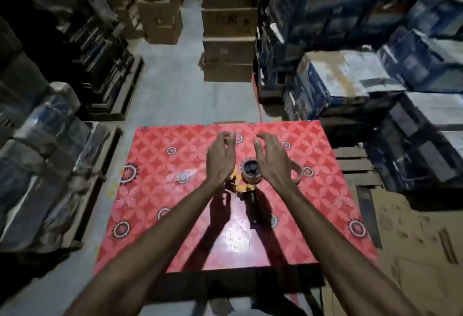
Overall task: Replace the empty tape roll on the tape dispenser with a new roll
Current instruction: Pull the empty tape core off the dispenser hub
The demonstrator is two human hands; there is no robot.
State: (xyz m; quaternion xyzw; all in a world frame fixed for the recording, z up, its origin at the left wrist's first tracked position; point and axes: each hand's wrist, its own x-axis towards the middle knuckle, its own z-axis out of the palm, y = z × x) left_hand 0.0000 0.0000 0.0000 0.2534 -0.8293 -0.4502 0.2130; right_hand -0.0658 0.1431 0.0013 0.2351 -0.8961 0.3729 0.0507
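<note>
Head view looks down on a red patterned table (155, 205) with both bare arms stretched out over it. Left hand (220, 160) and right hand (270, 162) hover side by side with a gap between them, fingers loosely curled and spread — neither has hold of anything. Just below that gap, between the two wrists, sits the tape dispenser (246, 186): a yellow frame with a dark handle running back toward the person, and a brown roll (251, 172) with a dark hub mounted on it. The roll lies just beside the heel of the right hand, partly hidden by it; whether skin touches it I cannot tell. On the outer side of the right hand — half covered by the wrist — a second tape ring (297, 169) lies flat on the table. Stacked cardboard boxes (229, 39) stand beyond the fingertips, across the grey floor.
</note>
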